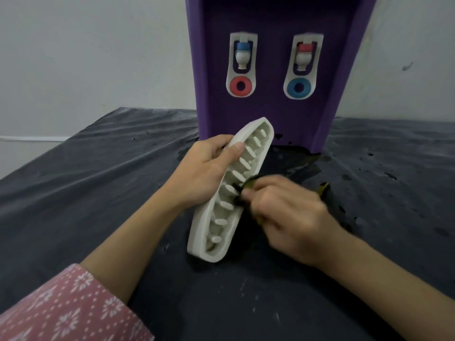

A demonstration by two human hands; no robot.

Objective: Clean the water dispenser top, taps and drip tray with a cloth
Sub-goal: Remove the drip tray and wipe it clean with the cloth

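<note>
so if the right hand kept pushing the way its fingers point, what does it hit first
Most likely the drip tray. The right hand pinches a dark cloth, fingertips aimed left at the tray's ribbed inside; the cloth already seems to touch it. Behind the tray sits the left hand.

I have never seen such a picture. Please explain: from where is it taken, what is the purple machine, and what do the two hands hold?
The one picture comes from a camera worn on the person's head, looking down at their own hands. The purple machine is a water dispenser with two taps, standing on a dark sheet. The left hand holds the white drip tray, taken off the dispenser and tilted up. The right hand grips a dark cloth and presses it against the tray's slats.
</note>
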